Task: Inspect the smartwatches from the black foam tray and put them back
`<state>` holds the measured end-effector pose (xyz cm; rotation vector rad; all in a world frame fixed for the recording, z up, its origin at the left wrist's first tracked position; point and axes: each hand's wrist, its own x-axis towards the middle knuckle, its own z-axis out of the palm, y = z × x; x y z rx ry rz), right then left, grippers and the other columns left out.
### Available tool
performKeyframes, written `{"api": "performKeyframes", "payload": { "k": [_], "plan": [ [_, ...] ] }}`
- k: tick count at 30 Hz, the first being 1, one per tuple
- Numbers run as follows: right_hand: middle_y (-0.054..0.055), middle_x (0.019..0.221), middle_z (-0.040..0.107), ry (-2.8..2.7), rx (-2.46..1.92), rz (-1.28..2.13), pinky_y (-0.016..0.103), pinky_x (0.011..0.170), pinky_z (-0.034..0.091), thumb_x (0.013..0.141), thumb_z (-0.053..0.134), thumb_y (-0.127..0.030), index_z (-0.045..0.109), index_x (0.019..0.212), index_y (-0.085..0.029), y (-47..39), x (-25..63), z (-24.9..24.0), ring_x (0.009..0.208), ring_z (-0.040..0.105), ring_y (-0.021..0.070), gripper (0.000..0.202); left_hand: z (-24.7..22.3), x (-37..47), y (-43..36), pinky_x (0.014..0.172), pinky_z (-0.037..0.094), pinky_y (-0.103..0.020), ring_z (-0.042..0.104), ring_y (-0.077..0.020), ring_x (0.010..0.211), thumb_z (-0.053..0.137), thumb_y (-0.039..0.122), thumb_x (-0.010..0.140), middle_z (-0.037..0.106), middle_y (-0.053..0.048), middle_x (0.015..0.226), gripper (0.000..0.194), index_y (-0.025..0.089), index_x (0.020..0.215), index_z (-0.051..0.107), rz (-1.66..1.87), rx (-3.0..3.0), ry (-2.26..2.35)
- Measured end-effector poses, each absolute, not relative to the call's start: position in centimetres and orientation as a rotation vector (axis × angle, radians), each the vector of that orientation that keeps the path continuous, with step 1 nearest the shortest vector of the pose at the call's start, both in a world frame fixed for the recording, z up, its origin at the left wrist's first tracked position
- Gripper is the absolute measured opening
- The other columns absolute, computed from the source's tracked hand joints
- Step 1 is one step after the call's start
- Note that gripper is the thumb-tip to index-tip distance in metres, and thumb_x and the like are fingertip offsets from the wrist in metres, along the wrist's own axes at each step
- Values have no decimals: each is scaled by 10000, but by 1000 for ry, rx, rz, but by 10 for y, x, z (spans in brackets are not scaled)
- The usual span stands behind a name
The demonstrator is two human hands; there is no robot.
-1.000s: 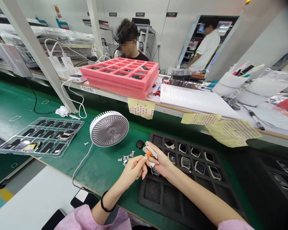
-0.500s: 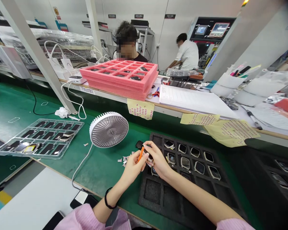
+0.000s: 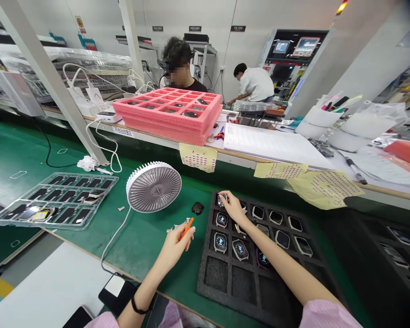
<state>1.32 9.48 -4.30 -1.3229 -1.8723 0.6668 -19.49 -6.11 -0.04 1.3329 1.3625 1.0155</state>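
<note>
My left hand [image 3: 175, 243] is closed round a thin orange tool [image 3: 187, 228] above the green bench, beside small white-and-pink pieces. My right hand [image 3: 233, 207] has its fingers on a watch [image 3: 222, 199] at the far left compartment of a black foam tray [image 3: 202, 273]. Several square watches sit in the tray, some with lit faces, such as the one in the left column [image 3: 220, 242]. My right forearm covers part of the tray. A dark square part [image 3: 197, 208] lies on the bench left of the tray.
A white fan [image 3: 153, 187] stands left of my hands. A clear tray [image 3: 85, 218] of dark parts lies further left. Pink foam trays [image 3: 164, 127] and papers [image 3: 276, 143] rest on the raised shelf. Two people [image 3: 179, 64] are beyond it.
My hands have separated. My right hand moved up and right with the watch to the tray's far left compartment; my left hand moved down and left, keeping the orange tool.
</note>
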Motion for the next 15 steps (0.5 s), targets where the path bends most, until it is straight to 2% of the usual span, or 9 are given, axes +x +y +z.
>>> {"api": "performKeyframes", "payload": {
  "k": [4,7,9,11,15],
  "plan": [
    [113,998,563,-2001,-1373,487,384,874,423,880,435,-322,608,962,-186,88,20,-40,985,538,249,235,-2,-199,-60,523,306,-231,351,-105,454,444,513,877,405,64,460,383,184,685,488,986,1369,1380],
    [145,1089,527,-2056,-1452,341,424,913,386,879,467,-319,611,1004,-178,85,34,-30,1061,492,290,237,-2,-201,-60,541,316,-231,388,-115,471,440,478,886,409,57,465,371,187,664,496,945,1448,1435],
    [157,1033,542,-2059,-1556,240,464,894,368,875,482,-316,611,969,-164,84,47,-24,1028,490,320,221,-4,-204,-61,542,314,-236,415,-127,477,443,461,884,423,47,472,367,192,639,495,910,1511,1516],
    [160,909,559,-2047,-1666,167,486,856,360,866,495,-307,607,855,-148,83,59,-23,956,502,334,195,-8,-206,-61,536,303,-245,441,-145,479,443,449,880,449,34,492,348,200,644,499,857,1571,1621],
    [165,781,563,-2026,-1739,162,474,804,360,853,513,-356,531,646,-167,83,73,-29,889,511,337,281,-17,-209,-60,564,325,-258,547,-200,580,420,440,890,573,-6,640,262,209,839,535,701,1619,1794]
  ]
}}
